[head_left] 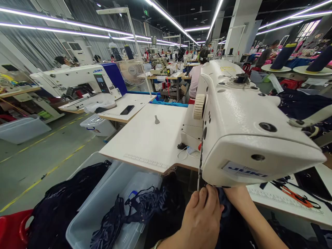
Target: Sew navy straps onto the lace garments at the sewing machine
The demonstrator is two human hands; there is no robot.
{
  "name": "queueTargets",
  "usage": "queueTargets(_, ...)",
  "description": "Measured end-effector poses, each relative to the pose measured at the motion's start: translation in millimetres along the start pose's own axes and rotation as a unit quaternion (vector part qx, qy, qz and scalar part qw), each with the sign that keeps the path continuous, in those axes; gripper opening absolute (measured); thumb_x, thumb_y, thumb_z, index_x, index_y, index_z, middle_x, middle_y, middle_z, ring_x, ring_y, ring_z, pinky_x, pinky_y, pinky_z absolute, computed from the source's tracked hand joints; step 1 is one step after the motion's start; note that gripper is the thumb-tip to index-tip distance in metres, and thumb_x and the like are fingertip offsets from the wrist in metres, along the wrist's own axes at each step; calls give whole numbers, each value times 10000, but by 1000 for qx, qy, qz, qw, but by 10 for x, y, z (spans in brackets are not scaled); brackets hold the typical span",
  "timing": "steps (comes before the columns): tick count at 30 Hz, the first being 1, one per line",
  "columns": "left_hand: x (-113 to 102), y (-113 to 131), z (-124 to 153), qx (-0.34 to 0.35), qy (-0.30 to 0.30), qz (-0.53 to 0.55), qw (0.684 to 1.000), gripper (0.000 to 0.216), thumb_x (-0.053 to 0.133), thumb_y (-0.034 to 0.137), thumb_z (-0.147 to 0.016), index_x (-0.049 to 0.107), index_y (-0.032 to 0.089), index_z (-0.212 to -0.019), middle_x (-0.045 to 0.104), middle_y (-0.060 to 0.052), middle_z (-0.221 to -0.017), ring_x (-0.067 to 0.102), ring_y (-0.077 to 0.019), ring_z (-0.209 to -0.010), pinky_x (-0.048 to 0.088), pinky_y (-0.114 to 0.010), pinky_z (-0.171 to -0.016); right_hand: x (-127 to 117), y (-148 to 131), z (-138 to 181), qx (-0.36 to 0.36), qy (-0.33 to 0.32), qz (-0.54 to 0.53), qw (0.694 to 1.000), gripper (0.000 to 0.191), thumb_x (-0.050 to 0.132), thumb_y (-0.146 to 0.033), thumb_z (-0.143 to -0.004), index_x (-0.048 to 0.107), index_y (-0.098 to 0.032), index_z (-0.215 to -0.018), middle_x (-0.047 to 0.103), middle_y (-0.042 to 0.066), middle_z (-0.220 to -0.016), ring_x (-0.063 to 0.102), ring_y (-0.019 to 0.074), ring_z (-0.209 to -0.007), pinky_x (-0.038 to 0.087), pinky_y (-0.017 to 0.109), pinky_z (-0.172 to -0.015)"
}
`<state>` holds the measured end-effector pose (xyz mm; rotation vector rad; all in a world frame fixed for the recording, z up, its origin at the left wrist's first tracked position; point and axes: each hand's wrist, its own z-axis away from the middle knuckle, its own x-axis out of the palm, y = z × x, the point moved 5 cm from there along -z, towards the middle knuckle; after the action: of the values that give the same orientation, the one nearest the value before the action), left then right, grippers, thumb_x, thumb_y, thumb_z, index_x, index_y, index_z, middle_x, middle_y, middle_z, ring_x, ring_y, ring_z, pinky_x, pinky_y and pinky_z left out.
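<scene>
Work in hand looks under way, I judge: dark cloth [229, 228] hangs below the near end of the white sewing machine [249, 114]. How much stitching is done I cannot read from here, as the machine hides the needle area. My guess: this piece is unfinished.

Left hand [202, 216]: fingers bent and bunched at the cloth, just under the machine's lower edge; whether they pinch it, I cannot tell. Right hand [232, 192]: mostly behind the machine from my view, wrist showing; fingers hidden, grip unknown.

Around: translucent bin [95, 204] at left, with dark strappy pieces [111, 221] in it; finished or waiting, can't say. The main tabletop [140, 138] carries 1 small grey metal piece [157, 120]. On the next tabletop [114, 114] along, 1 phone [127, 110]. At right, an orange tool [298, 198], scissors by the look, among dark strips.

In the way: chiefly the machine, blocking my sight of the fingers. Loose straps in the bin could snag, I judge.
</scene>
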<state>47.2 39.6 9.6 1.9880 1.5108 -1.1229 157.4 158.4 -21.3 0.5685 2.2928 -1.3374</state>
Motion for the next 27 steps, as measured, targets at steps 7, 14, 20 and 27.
queueTargets(7,-20,-3,20,-9,6,-12,1000,276,542,322,-954,660,145,-1130,611,-66,-1137,515,-175,-985,362,-299,-846,-3,29,6,-3,-17,-1,1000,235,531,-326,-725,721,-276,-854,758,73,-906,626,344,-1071,554,465,-845)
queueTargets(14,-52,-93,54,-43,36,-9,998,266,536,307,-955,668,152,-1127,624,-45,-1115,515,-181,-991,357,-309,-846,34,-9,82,-18,-9,5,1000,252,465,-318,-776,712,-270,-783,754,72,-787,637,347,-1054,508,521,-927)
queueTargets(20,-18,-139,87,-47,30,-2,998,282,554,322,-943,645,168,-1162,615,-40,-1109,527,-175,-976,360,-317,-866,-5,16,94,-23,-7,3,1000,227,486,-319,-792,681,-269,-687,748,88,-774,647,359,-1012,484,561,-935)
queueTargets(27,2,-86,73,-29,38,-7,999,275,548,326,-949,645,169,-1152,626,-40,-1107,544,-169,-968,376,-319,-880,-77,-20,15,-10,-9,-9,1000,305,552,-378,-733,714,-240,-951,752,86,-972,627,331,-1083,557,452,-858)
